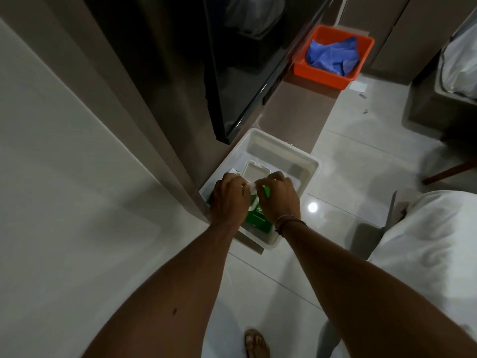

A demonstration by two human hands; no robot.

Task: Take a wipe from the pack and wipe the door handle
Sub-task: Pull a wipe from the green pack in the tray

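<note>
Glossy tiled floor (348, 177); brown shelf (296, 107).

Both hands meet over the pack (258, 218), the left hand (228, 200) touching the right hand (280, 198), a wipe (251, 186) pinched between them; the pack lies in a tray (304, 174) on a ledge (296, 120); beyond the grip, a tub (333, 76) holds a cloth (333, 54); a bed (426, 241) lies right.

Light: dim, flat indoor light.
Glare: one round bright spot on the glossy pale tiled floor (312, 207).
Edges: wide-angle bending of straight lines.
Sharpness: slightly soft, grainy.
</note>
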